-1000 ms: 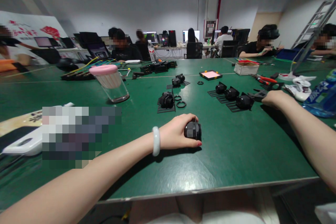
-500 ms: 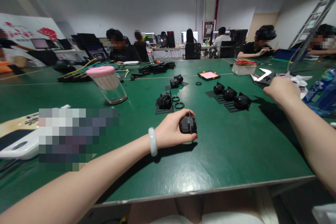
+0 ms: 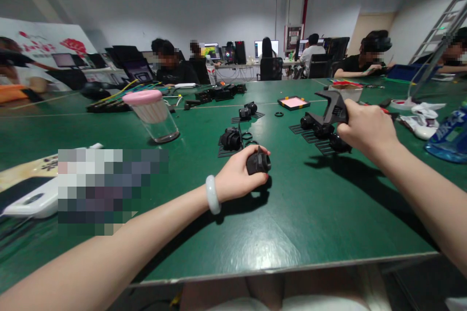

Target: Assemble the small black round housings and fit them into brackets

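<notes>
My left hand (image 3: 237, 175), with a pale bangle at the wrist, grips a black ribbed cylindrical part (image 3: 258, 162) with a thin plate across it, just above the green table. In my right hand (image 3: 367, 126) is a dark adjustable wrench (image 3: 333, 108), its jaws pointing left. Below and behind the wrench lies a row of black parts (image 3: 338, 143) on slotted plates, partly covered by the tool and hand. Just beyond my left hand stands a similar black part (image 3: 230, 139), with black rings (image 3: 247, 135) beside it. Another pair of black parts (image 3: 248, 111) sits farther back.
A glass cup with a pink lid (image 3: 156, 121) stands left. A pink-centred tray (image 3: 294, 102) and a small box (image 3: 346, 92) lie farther back. A blue bottle (image 3: 448, 138) and crumpled white packaging (image 3: 421, 119) are at right. People sit across the table.
My right hand has come leftward and toward me from the right side, lifting the wrench off the table. My left hand has tilted the black part slightly.
</notes>
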A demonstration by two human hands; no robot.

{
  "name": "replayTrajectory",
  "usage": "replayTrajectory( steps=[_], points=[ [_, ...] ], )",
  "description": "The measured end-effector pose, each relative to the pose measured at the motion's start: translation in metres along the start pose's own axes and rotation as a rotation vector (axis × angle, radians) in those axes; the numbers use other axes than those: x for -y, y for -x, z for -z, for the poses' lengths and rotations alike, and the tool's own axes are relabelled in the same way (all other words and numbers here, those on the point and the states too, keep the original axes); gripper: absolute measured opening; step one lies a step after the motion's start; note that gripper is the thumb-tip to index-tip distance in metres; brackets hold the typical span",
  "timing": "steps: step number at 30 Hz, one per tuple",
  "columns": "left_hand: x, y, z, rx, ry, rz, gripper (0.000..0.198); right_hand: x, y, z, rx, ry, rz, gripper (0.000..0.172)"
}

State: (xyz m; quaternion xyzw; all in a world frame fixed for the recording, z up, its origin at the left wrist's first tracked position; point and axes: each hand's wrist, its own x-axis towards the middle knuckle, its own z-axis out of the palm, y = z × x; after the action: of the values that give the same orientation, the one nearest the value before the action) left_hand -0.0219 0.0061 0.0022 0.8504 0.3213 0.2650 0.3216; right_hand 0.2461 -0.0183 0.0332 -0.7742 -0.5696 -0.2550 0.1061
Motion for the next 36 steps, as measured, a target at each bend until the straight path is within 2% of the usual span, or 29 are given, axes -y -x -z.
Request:
replayTrajectory(
  steps=[7, 11, 16, 24, 28, 36],
  points=[
    [0.002, -0.003, 0.001, -0.057, 0.106, 0.051, 0.041, 0.025, 0.018, 0.003, -0.022, -0.01, 0.22, 0.02],
    [0.004, -0.004, 0.005, -0.034, 0.266, 0.058, 0.043, 0.038, 0.029, 0.003, 0.01, -0.053, 0.368, 0.018],
    [0.004, -0.001, 0.007, 0.052, 0.42, 0.03, 0.046, 0.051, 0.04, 0.001, 0.078, -0.095, 0.499, 0.018],
    [0.009, 0.003, 0.004, 0.106, 0.707, 0.008, 0.048, 0.058, 0.048, -0.004, 0.115, -0.139, 0.552, 0.013],
    [0.007, 0.004, 0.001, 0.104, 0.808, 0.054, 0.042, 0.06, 0.051, -0.006, 0.119, -0.162, 0.561, 0.012],
    [0.003, 0.004, -0.001, 0.044, 0.741, 0.089, 0.038, 0.064, 0.055, -0.006, 0.132, -0.207, 0.566, 0.011]
  ],
)
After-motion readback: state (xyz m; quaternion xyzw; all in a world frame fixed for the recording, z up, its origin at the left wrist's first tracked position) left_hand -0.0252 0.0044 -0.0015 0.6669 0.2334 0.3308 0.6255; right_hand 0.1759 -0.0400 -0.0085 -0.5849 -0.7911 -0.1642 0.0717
